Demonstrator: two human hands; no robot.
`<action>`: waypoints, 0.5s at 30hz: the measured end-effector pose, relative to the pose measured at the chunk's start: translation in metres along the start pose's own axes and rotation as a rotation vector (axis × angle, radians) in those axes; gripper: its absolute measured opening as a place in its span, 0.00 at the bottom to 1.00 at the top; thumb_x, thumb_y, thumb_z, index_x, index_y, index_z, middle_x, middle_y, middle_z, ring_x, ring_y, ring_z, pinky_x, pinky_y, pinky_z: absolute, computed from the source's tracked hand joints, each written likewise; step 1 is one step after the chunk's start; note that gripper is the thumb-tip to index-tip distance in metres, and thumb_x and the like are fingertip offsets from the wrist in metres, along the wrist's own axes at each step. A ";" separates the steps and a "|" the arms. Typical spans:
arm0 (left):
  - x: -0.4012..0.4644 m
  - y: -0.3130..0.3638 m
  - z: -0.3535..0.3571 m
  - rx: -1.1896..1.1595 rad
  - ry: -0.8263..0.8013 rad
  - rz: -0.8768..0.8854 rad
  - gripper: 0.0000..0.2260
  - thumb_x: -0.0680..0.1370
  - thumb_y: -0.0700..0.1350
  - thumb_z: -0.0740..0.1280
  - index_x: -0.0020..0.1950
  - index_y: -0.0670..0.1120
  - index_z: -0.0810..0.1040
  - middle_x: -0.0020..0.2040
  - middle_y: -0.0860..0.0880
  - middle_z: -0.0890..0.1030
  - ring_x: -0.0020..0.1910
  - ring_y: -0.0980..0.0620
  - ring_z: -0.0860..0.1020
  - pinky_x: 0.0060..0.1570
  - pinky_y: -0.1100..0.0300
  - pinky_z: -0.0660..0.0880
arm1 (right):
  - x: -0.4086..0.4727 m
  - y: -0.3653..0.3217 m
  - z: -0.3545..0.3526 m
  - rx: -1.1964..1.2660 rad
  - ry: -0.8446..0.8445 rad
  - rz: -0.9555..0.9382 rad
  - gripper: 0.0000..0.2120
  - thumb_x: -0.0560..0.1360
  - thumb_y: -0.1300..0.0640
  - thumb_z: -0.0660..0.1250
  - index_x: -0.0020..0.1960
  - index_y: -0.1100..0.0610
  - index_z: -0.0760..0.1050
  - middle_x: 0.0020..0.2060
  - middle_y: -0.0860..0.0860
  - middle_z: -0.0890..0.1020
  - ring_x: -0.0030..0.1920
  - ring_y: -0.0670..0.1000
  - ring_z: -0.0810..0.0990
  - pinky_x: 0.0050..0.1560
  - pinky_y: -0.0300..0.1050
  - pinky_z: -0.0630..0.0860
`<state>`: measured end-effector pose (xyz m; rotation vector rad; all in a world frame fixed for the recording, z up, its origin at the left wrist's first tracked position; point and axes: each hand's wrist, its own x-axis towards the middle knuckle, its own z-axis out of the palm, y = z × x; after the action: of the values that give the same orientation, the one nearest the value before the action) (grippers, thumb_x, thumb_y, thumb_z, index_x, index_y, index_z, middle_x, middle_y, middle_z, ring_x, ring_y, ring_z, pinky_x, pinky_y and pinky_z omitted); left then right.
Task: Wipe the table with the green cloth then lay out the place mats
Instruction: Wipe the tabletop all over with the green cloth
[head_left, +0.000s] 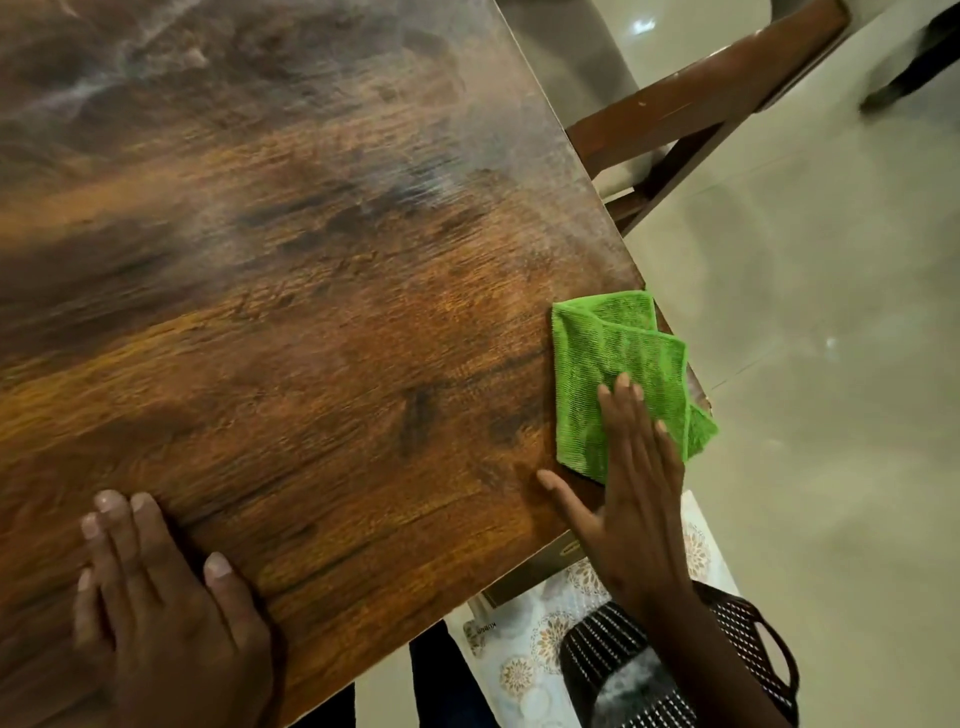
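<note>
Green ribbed microfibre cloth (618, 379) folded, laid at right edge of dark wood-grain table (311, 312), one corner overhanging. Right hand (631, 499) pressed flat on it, grip spread, nothing pinched. Left hand (166, 613) braced flat, fingers spread. Advised: even pressure, overlapping strokes along grain, cloth kept off edge.

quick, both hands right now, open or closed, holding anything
Left hand: open, flat on the wooden table, holding nothing.
Right hand: open, fingers pressing the green cloth flat at the table's edge, not gripping it.

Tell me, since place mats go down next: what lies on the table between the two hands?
Only bare wood: the head view shows nothing on the table between the left hand and the right hand, which presses the green cloth.
</note>
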<state>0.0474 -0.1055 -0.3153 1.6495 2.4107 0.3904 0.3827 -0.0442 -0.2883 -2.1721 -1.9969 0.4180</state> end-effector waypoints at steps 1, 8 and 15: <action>0.000 0.000 0.000 -0.007 0.002 -0.002 0.31 0.85 0.49 0.50 0.87 0.40 0.52 0.88 0.42 0.51 0.87 0.44 0.51 0.85 0.44 0.49 | -0.007 -0.001 0.008 0.004 0.020 0.014 0.42 0.81 0.37 0.64 0.87 0.53 0.51 0.87 0.48 0.50 0.87 0.51 0.47 0.85 0.59 0.48; 0.000 0.002 0.001 -0.048 0.032 -0.023 0.31 0.84 0.49 0.52 0.87 0.41 0.55 0.88 0.43 0.53 0.87 0.44 0.52 0.85 0.43 0.50 | 0.012 -0.015 0.026 0.050 0.428 -0.005 0.18 0.83 0.56 0.65 0.71 0.61 0.79 0.72 0.54 0.77 0.72 0.55 0.76 0.68 0.56 0.73; 0.001 -0.001 0.003 -0.025 0.041 0.011 0.31 0.84 0.50 0.50 0.86 0.40 0.55 0.88 0.43 0.53 0.87 0.44 0.52 0.85 0.41 0.52 | 0.057 -0.086 -0.026 0.703 0.475 0.177 0.11 0.87 0.54 0.62 0.47 0.49 0.77 0.28 0.40 0.69 0.28 0.40 0.68 0.29 0.31 0.61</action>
<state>0.0470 -0.1048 -0.3180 1.6612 2.4163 0.4586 0.3129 0.0220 -0.2422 -1.7733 -1.1745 0.4769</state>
